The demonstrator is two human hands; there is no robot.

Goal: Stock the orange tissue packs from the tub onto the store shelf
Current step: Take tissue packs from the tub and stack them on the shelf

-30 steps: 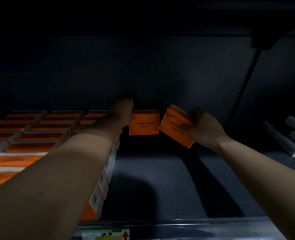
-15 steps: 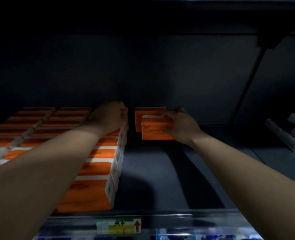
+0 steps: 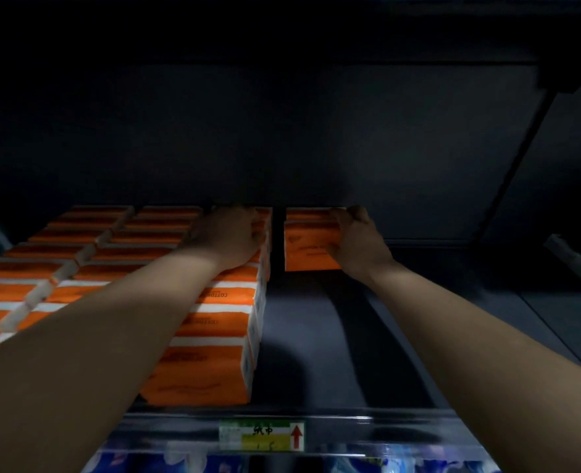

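1. Head view. Since a second ago, the right hand has brought its pack down from a tilted hold in the air. The left hand has shifted off the rear pack onto the rows.
2. The pack now stands upright on the shelf, far beyond the tag and a little right of it. Its orange face is towards the camera.
3. The pack touches the rear pack directly behind it; the rear pack stands against the dark back panel.
4. Right hand grip: the fingers curl over the pack's top right corner and the palm covers its right edge. The hold is firm, with the pack in hand.
5. The left hand lies palm-down on the deepest packs of the nearest row, beyond the tag and slightly left. Its fingertips dip over that row's right edge. Cannot tell whether they pinch a pack or only press.
6. A narrow dark gap separates the nearest row from the pack.
7. Rows: orange packs with white bands run from just left of the tag back to the panel. They fill the shelf leftward from there, partly hidden under the left forearm.
8. Bare dark shelf runs from the tag up to the pack.
9. The tag is green and yellow with a red arrow and is fixed to the shelf's clear front rail.
10. Blue goods show directly below the tag.
11. Grey items lie far right of the tag, too dim to identify.
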